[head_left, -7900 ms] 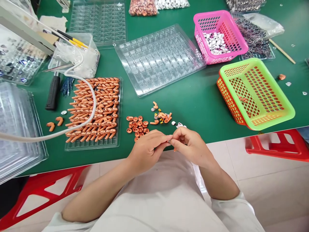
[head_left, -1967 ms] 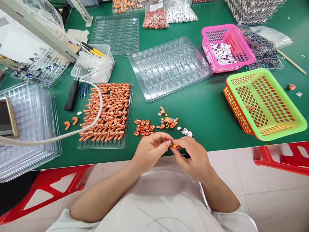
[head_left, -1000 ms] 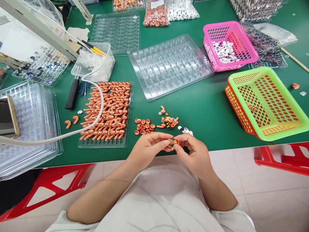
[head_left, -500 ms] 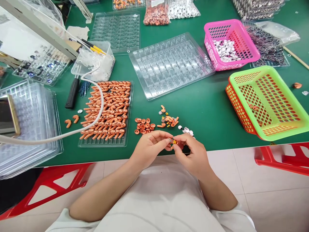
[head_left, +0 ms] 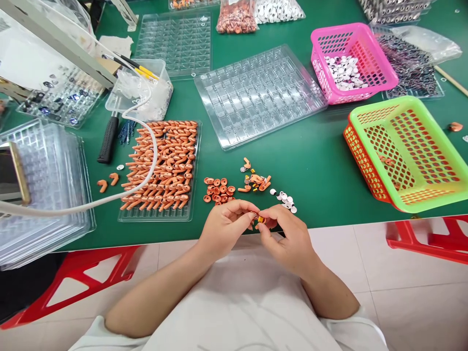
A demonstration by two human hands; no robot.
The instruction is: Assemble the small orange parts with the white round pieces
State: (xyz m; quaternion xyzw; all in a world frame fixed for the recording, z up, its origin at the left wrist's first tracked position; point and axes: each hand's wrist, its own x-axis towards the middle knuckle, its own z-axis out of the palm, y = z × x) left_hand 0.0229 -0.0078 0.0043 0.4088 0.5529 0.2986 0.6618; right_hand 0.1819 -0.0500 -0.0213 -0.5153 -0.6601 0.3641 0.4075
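Note:
My left hand (head_left: 225, 228) and my right hand (head_left: 289, 236) meet at the table's front edge, fingertips pinched together. Between them is a small orange earbud part (head_left: 261, 220) with a yellow piece on it; the fingers hide most of it. Just beyond lie several round orange earbud caps (head_left: 218, 189). To their right is a small heap of orange earbud stems (head_left: 260, 182) with yellow and silvery bits. Nearest my right hand are several white discs (head_left: 285, 199).
Left of my hands, a clear tray (head_left: 137, 215) holds rows of orange earbud shells. Farther back lies another clear tray (head_left: 256, 92). A pink basket (head_left: 380, 80) with white discs and a green basket (head_left: 435, 195) stand right. A white cable (head_left: 155, 156) crosses the left side.
My right fingers have shifted slightly left, closing in around the earbud part, and more of it is covered. Several white discs by my right hand show more fully.

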